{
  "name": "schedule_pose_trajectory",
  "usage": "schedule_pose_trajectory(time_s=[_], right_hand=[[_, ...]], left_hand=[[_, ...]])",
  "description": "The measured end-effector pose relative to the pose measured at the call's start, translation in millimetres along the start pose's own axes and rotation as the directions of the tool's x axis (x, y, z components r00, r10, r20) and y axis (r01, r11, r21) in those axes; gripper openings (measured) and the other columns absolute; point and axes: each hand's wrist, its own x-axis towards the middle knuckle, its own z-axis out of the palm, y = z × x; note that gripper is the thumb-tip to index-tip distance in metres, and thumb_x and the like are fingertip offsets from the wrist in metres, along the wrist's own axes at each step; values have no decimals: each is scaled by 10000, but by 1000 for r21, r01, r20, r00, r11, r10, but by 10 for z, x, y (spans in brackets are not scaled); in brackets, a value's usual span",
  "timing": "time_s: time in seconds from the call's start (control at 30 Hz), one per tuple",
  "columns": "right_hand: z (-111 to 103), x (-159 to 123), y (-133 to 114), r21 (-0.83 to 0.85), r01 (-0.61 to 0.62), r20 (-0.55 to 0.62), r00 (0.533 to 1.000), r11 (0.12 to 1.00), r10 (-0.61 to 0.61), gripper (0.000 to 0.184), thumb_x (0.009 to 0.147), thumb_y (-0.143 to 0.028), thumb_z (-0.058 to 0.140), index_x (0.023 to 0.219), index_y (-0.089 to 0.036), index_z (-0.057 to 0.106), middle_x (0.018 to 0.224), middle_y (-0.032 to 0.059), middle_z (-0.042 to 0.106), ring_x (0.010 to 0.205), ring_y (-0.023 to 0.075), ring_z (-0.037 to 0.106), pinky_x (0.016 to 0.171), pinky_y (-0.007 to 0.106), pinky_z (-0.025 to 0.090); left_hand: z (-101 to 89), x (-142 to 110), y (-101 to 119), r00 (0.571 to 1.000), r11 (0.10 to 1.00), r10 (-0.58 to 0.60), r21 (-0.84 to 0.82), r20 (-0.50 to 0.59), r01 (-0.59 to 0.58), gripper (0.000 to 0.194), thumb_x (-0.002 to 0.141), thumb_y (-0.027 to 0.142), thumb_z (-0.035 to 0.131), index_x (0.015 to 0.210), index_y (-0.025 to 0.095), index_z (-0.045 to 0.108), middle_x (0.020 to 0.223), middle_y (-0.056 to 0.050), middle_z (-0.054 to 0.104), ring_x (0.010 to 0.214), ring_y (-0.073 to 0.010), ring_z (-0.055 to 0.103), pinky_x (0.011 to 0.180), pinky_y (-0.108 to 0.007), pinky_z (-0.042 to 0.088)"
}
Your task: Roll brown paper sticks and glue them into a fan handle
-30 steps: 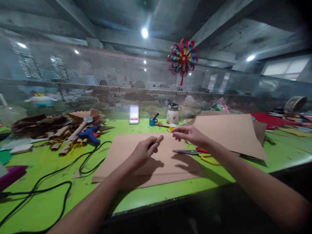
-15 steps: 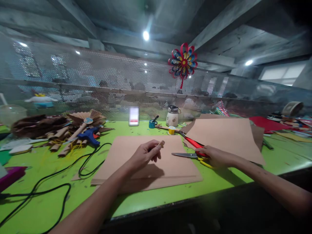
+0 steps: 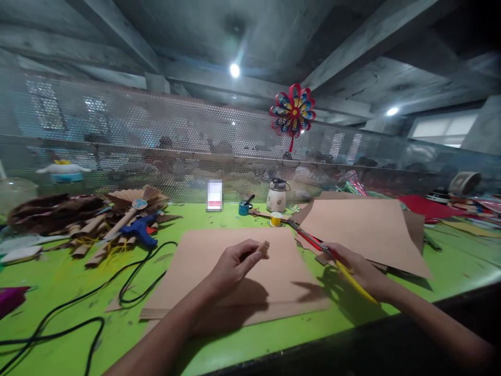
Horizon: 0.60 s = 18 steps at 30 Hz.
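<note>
The thumb and curled fingers of the left hand (image 3: 237,263) pinch a small brown piece (image 3: 265,245), its end sticking out past the fingertips, above the middle of a stack of brown paper (image 3: 195,261). The fingers of the right hand (image 3: 350,266) are closed around yellow-handled scissors (image 3: 362,287), lifted beyond the right edge of the stack; their blades are partly hidden and hard to make out. A red-handled tool (image 3: 307,236) runs slantwise from those fingers toward the back edge of the counter (image 3: 285,337); whether the hand grips it too, I cannot tell. The stack lies flat, its near edge close to the front edge of the counter. Just behind its far right corner stands a yellow spool (image 3: 276,220), and farther back are a teal pot (image 3: 243,209) with a dark tool in it, a pale lidded bottle (image 3: 276,198) and an upright lit screen (image 3: 214,195), its display blurred. Large brown sheets (image 3: 360,224) spread to the right of the stack, with a red sheet (image 3: 422,207) beyond them. To the left lie a blue glue gun (image 3: 141,231), paper rolls (image 3: 92,225) and a pleated paper fan (image 3: 152,198), while a black cord (image 3: 58,308) loops toward the counter's near left corner.
</note>
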Motion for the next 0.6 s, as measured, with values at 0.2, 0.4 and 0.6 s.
schedule_pose_trajectory(time_s=[0.2, 0.4, 0.6], right_hand=[[371, 124, -582, 94, 115, -67, 992, 989, -109, 535, 791, -162, 604, 1311, -257, 522, 1208, 112, 588, 1063, 248, 591, 880, 400, 533], [479, 140, -732, 109, 155, -111, 984, 982, -143, 724, 705, 17, 497, 1363, -279, 450, 1241, 118, 490, 1123, 234, 527, 778, 310, 579], [395, 83, -776, 63, 156, -126, 981, 986, -147, 716, 701, 16, 534, 1338, -300, 455, 1146, 110, 470, 1050, 242, 519, 783, 365, 584]], left_hand=[[19, -6, -21, 1000, 999, -25, -31, 15, 25, 227, 887, 342, 568, 866, 153, 692, 856, -75, 690, 816, -165, 615, 780, -292, 482], [11, -11, -33, 1000, 994, -12, -111, 27, 15, 198, 868, 301, 583, 839, 141, 696, 841, -79, 684, 792, -162, 610, 761, -293, 491], [36, -27, 3, 996, 988, -49, -141, 81, 60, 197, 864, 302, 588, 820, 141, 692, 793, -74, 668, 739, -152, 604, 723, -290, 494]])
